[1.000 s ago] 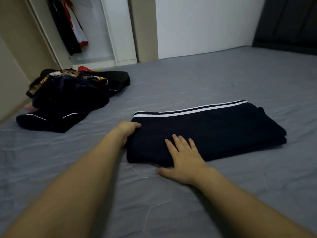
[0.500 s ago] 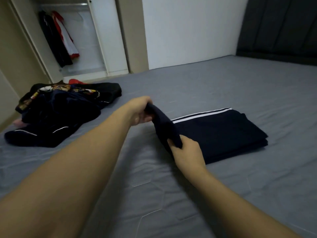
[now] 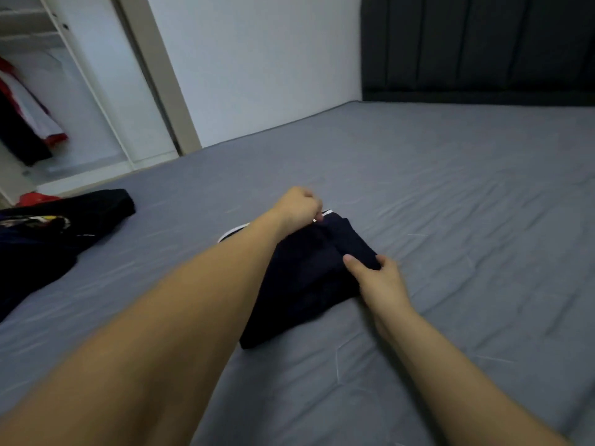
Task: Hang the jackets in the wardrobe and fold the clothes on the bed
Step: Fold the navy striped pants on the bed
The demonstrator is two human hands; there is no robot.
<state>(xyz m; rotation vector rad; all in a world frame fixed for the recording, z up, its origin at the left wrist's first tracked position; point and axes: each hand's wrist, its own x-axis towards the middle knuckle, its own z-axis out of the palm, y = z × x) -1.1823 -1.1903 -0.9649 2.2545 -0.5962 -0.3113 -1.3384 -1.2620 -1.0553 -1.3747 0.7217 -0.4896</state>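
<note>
On grey bed (image 3: 450,220), hands (image 3: 299,207) (image 3: 380,281) pinching folded navy garment (image 3: 302,284); open wardrobe (image 3: 96,91) beyond.

— We see the bed sheet (image 3: 450,220) as matt grey woven cloth, lightly creased, with faint stitched quilting lines.

— And the folded garment (image 3: 306,284) we take for soft dark navy cloth, matt, with a smooth white stripe at its far edge.

— We agree. The headboard (image 3: 483,43) looks like dark padded upholstery in upright panels, without shine.

— The wardrobe (image 3: 128,91) shows us a smooth white panel; the heap of clothes (image 3: 48,243) is dull dark fabric with one printed patch.
</note>
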